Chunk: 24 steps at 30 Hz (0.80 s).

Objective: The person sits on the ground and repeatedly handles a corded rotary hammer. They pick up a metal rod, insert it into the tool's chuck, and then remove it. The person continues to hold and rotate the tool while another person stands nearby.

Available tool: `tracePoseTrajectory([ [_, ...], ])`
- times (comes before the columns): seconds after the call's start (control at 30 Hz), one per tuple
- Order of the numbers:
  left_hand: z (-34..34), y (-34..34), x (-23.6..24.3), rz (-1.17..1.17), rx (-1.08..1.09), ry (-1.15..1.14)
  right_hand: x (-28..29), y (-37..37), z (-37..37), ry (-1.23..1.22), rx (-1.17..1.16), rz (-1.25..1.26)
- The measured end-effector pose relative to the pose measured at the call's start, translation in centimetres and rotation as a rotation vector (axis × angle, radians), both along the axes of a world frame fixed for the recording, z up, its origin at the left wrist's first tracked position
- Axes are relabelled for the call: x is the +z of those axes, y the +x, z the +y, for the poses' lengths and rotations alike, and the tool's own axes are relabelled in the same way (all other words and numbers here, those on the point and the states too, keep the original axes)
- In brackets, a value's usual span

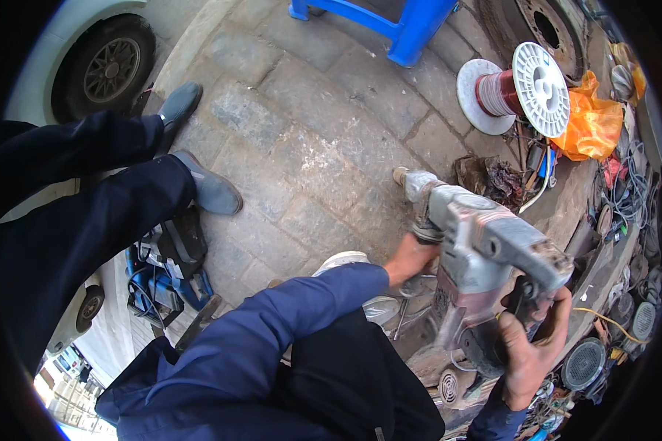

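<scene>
Fingers of the right hand curl round the dark rear handle of a heavy power tool, the thumb lying across the near side. The left hand presses against the tool beside its dark front collar; its fingertips are mostly hidden, so I cannot tell how far they close.

The tool is grey and bulky, scuffed and grimy, with a ribbed upper housing, a reddish-brown tinge lower down and a chipped, dirty back end (motion blur softens its lower outline). It sits between the two hands, right of centre, over the edge of the paving. Its narrow, brownish nose points away from the wearer and to the left; the long axis slants from there down to the rear at the lower right.

Just beyond lies a dark, crumpled bundle, then a white-flanged spool of copper-coloured wire and an orange bag. Assorted parts crowd the right edge. Farther off stands a blue stool; at left are another person's grey shoes and a car wheel.
</scene>
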<state>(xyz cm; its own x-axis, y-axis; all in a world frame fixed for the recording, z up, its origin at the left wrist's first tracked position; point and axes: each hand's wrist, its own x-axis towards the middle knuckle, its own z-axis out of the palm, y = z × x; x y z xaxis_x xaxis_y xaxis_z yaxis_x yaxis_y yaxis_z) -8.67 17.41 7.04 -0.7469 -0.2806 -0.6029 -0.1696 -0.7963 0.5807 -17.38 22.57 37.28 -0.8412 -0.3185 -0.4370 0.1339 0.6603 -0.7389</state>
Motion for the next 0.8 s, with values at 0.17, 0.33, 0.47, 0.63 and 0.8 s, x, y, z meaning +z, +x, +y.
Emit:
tracePoseTrajectory([
  [0.17,-0.1,-0.2,0.1,0.039,-0.168,0.185,-0.8,-0.3,0.4,-0.092,-0.154,0.008],
  [0.33,-1.4,-0.6,0.6,0.042,-0.258,0.303,-1.3,0.0,1.9,-0.044,-0.180,-0.032],
  [0.47,-2.2,-0.1,2.1,-0.004,-0.268,0.191,-1.3,0.5,3.2,-0.100,-0.188,0.007],
  [0.63,-7.1,1.7,4.0,0.026,-0.217,-0.019,-3.9,-0.2,6.4,-0.174,-0.255,0.003],
  [0.8,-16.4,4.0,7.6,-0.156,-0.254,-0.536,-14.3,-1.3,7.3,-0.183,-0.183,-0.106],
])
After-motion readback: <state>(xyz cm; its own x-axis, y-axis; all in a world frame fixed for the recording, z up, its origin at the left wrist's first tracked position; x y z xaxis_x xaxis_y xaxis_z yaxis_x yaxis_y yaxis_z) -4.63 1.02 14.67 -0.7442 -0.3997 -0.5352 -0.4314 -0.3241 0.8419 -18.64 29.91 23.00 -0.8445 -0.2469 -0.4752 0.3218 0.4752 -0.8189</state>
